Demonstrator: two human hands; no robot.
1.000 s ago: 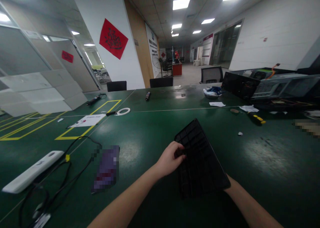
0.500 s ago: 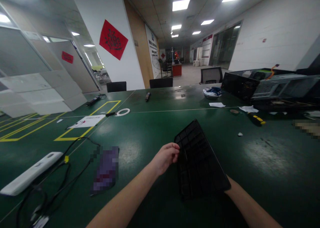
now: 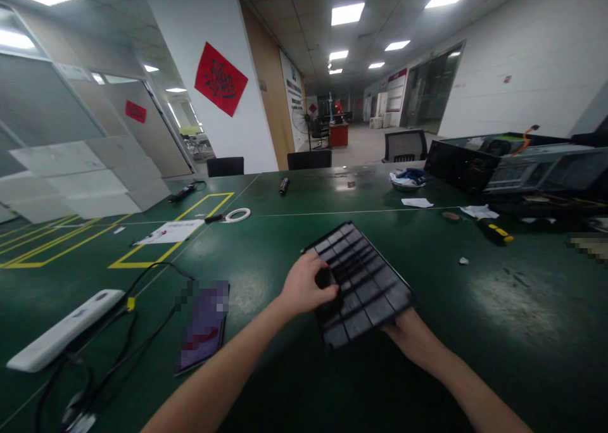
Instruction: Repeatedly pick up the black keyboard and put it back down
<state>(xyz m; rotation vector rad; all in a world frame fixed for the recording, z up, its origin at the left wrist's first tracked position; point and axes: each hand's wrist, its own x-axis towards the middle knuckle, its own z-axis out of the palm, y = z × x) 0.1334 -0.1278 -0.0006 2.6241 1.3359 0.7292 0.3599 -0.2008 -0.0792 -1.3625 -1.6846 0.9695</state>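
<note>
A shallow black gridded tray, divided into rows of rectangular compartments, is held tilted above the green table. My left hand closes round its left edge, thumb and curled fingers around a dark part there; whether that is the rim or a separate piece, I cannot tell. From beneath the tray's lower right corner, my right hand supports it, its fingers hidden behind the tray. Left of my left forearm lies a flat purple object, partly blurred out.
A white power strip with black cables lies at left. Farther off are a white ring, a sheet of paper and a small dark cylinder. At right sit a yellow-black tool, a bowl and an open computer case.
The tray has turned so its compartments face me more and catch the light. My left hand has moved over its left edge; more of my right hand shows beneath.
</note>
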